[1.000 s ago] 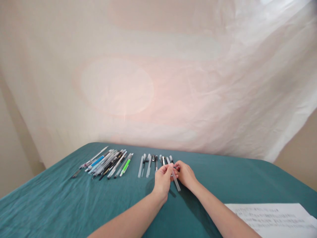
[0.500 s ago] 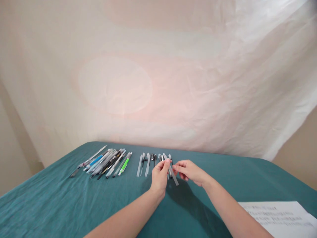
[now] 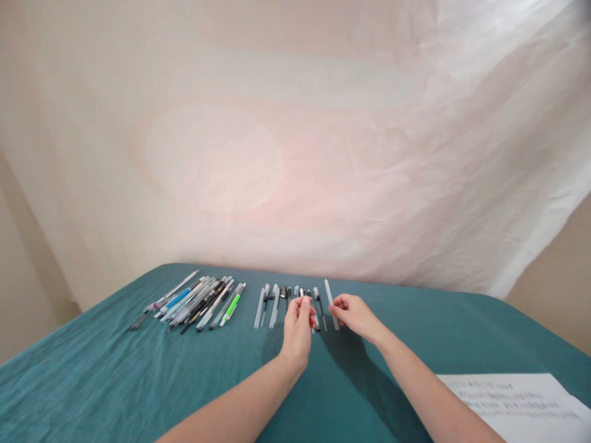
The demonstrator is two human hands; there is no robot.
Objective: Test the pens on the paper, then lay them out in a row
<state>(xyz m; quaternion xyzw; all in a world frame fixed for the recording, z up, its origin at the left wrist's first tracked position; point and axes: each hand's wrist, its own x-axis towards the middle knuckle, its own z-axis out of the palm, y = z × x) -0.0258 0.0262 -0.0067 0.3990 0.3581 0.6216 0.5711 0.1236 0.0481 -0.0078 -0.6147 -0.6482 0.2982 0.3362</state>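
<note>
My right hand (image 3: 353,315) pinches a clear pen barrel (image 3: 330,295) that points away from me, just right of a row of pen parts (image 3: 286,301) lying side by side on the teal tablecloth (image 3: 138,381). My left hand (image 3: 298,326) is closed in a pinch close beside it, above that row; something small and dark seems to be between its fingertips, too small to name. A pile of whole pens (image 3: 198,303), one with a green grip and one with a blue grip, lies further left.
A printed white sheet of paper (image 3: 512,400) lies at the table's near right corner. A pale wrinkled cloth (image 3: 295,154) hangs behind the table as a backdrop.
My hands have drawn apart. The clear barrel, held slanted between both hands before, is now in my right hand alone and points away from me, moved slightly right.
</note>
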